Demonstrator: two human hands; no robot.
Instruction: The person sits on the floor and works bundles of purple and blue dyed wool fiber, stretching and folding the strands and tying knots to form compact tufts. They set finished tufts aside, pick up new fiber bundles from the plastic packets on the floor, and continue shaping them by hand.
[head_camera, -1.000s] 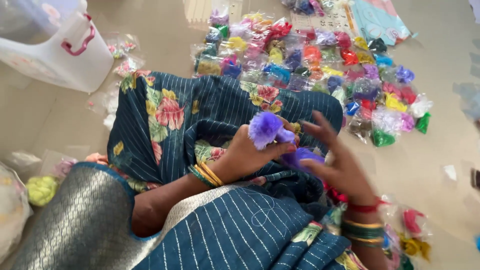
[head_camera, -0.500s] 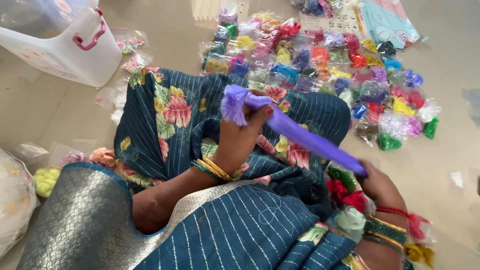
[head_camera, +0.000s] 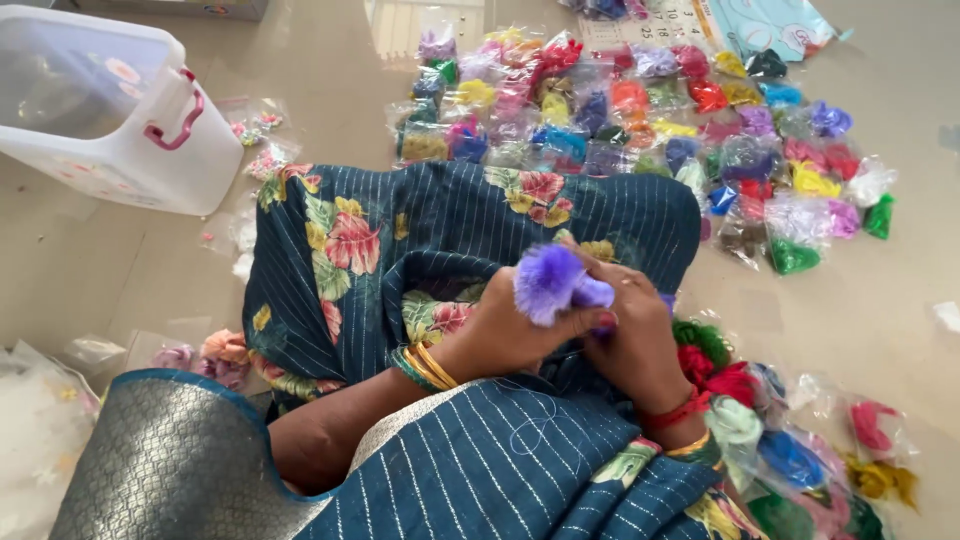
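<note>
Many small clear bags (head_camera: 640, 110) of bright fluff lie spread on the floor (head_camera: 320, 60) ahead. More clear bags (head_camera: 800, 450) sit at the right. A blue packet (head_camera: 770, 22) lies at the top.

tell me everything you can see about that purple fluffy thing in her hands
The purple pom-pom is a soft, fuzzy ball of lilac fibres, like yarn or fabric strips. It sits over the lap, above the dark blue floral cloth. The left hand pinches it from below, and the right hand presses against its side.
</note>
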